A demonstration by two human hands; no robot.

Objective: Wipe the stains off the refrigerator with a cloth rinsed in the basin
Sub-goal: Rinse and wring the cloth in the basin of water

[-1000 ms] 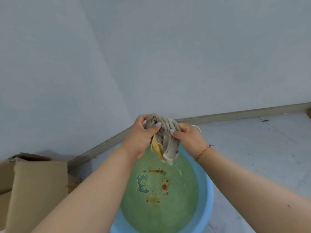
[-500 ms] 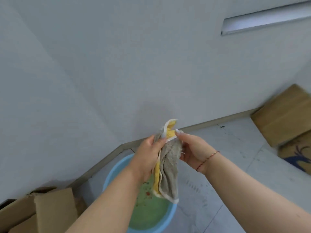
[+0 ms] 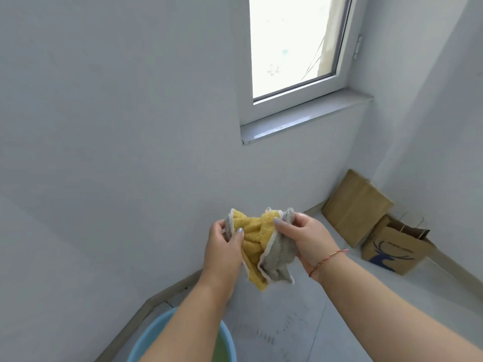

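Head view: in the lower middle of the frame both hands hold up a small terry cloth, mustard yellow on one face and grey on the other, edged in white (image 3: pixel 264 246). The left hand (image 3: pixel 222 253) pinches its upper left corner between thumb and fingers, so that grip is clenched on the fabric; the right hand (image 3: pixel 307 240) grasps the upper right edge the same way, thumb on the yellow side. Held apart like this, the cloth is probably being spread open after rinsing, ready for wiping. Its pile looks soft and nubby, and the lower folds hang crumpled and limp, as damp fabric would. A thin red string bracelet (image 3: pixel 328 259) circles the right wrist. At the bottom edge, partly hidden by the left forearm, sits the round light-blue plastic basin (image 3: pixel 146 343) with greenish contents. At right, a flat brown cardboard piece (image 3: pixel 355 205) and a brown paper bag printed with a blue deer (image 3: pixel 392 252) lean in the corner. A white-framed window (image 3: pixel 295 48) fills the upper right. No refrigerator shows.
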